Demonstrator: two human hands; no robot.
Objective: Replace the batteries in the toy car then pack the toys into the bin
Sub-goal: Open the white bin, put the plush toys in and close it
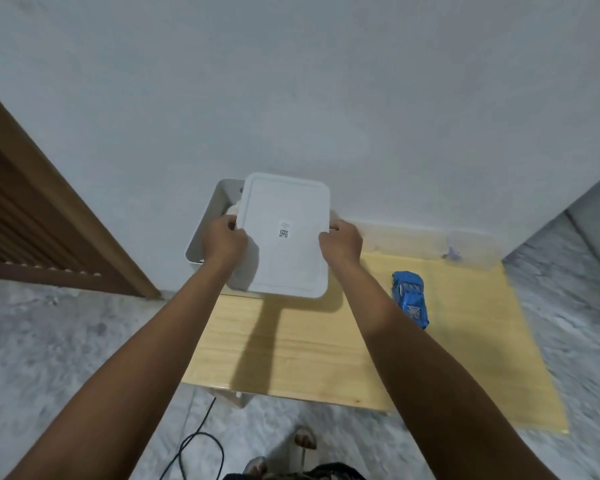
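A white rectangular lid (286, 237) with a small QR sticker is held above the table, shifted right of the white bin (201, 233) beneath it. My left hand (224, 239) grips the lid's left edge and my right hand (342, 240) grips its right edge. Only the bin's left part shows, with something pale inside that I cannot make out. A blue toy car (410, 297) lies on the wooden table (309, 348), to the right of my right forearm.
A clear plastic container (470, 249) with a small bluish item stands at the table's back right by the wall. A wooden slatted door (32, 216) is at the left. A black cable (194, 441) lies on the marble floor near my feet.
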